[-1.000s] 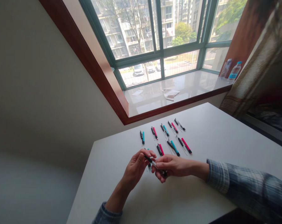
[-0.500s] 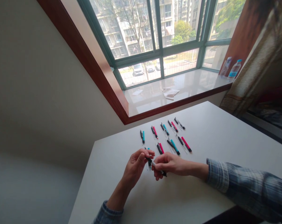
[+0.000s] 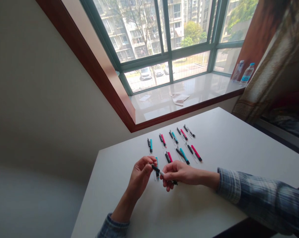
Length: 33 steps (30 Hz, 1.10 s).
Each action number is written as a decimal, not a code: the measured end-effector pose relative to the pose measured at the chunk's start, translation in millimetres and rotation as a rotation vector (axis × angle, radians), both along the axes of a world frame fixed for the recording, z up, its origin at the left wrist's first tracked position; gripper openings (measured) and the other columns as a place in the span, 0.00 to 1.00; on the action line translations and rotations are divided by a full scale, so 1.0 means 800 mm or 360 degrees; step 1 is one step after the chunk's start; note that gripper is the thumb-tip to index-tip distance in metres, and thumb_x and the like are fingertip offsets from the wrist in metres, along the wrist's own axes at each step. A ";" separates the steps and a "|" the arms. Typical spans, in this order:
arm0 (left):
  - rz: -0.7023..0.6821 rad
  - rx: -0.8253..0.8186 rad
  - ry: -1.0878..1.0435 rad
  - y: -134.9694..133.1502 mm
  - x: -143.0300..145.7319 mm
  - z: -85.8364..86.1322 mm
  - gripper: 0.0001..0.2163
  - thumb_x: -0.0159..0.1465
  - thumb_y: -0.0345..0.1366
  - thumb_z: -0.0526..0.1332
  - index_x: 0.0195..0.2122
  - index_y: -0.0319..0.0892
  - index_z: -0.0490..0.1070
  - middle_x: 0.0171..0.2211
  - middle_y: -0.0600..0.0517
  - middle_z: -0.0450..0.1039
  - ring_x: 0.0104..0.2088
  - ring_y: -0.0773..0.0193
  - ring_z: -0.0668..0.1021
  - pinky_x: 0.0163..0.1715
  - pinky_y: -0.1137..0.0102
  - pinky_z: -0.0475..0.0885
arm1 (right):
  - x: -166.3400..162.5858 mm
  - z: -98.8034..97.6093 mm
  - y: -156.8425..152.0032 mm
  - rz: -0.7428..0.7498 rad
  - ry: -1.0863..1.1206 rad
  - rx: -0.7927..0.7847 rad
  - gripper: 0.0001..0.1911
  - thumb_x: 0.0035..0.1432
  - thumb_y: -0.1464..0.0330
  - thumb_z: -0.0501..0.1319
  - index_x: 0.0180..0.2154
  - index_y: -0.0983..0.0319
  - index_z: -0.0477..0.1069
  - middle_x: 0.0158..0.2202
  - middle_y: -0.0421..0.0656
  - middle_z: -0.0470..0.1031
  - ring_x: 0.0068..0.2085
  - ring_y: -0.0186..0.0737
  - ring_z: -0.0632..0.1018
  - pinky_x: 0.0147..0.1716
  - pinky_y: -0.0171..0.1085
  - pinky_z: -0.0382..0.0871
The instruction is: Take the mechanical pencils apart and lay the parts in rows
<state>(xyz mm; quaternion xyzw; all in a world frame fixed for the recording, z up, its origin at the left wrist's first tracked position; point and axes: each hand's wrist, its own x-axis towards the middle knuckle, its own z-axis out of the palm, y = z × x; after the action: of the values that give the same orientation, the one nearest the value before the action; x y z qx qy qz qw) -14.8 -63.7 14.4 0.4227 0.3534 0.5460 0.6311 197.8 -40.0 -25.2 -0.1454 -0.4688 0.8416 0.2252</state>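
A black-and-white pen (image 3: pixel 156 168) is held between both hands above the near part of the table. My right hand (image 3: pixel 177 173) is closed around its white barrel, and a dark end sticks out below the fingers. My left hand (image 3: pixel 140 175) pinches at the pen's black front end with thumb and fingertips; a tiny pointed bit shows there, too small to make out. Just behind the pen lies a set of parts with a teal barrel (image 3: pixel 157 162), partly hidden by the hands.
Pen parts lie in two rows on the white table (image 3: pixel 114 198): teal barrels (image 3: pixel 184 156), pink barrels (image 3: pixel 196 153), black pieces (image 3: pixel 190 149) and thin refills. Beyond the table, a windowsill holds a cloth (image 3: pixel 179 99) and two plastic bottles (image 3: pixel 247 74). A wall stands left.
The black front end of the pen shows more between my hands, and my left fingertips have shifted slightly left towards its tip. My right hand keeps its hold on the barrel.
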 end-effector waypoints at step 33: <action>-0.0093 0.0032 0.0089 -0.003 0.000 0.000 0.22 0.56 0.46 0.76 0.50 0.43 0.80 0.41 0.47 0.77 0.37 0.61 0.77 0.41 0.65 0.74 | -0.002 0.004 0.001 -0.0104 -0.0076 -0.0081 0.18 0.53 0.61 0.76 0.36 0.65 0.73 0.32 0.42 0.81 0.27 0.30 0.74 0.29 0.31 0.63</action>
<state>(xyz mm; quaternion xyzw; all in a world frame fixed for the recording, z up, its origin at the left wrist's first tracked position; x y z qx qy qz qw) -15.1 -66.1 14.4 0.4542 0.3530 0.5189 0.6324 196.5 -39.3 -21.8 -0.1862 -0.4476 0.8418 0.2375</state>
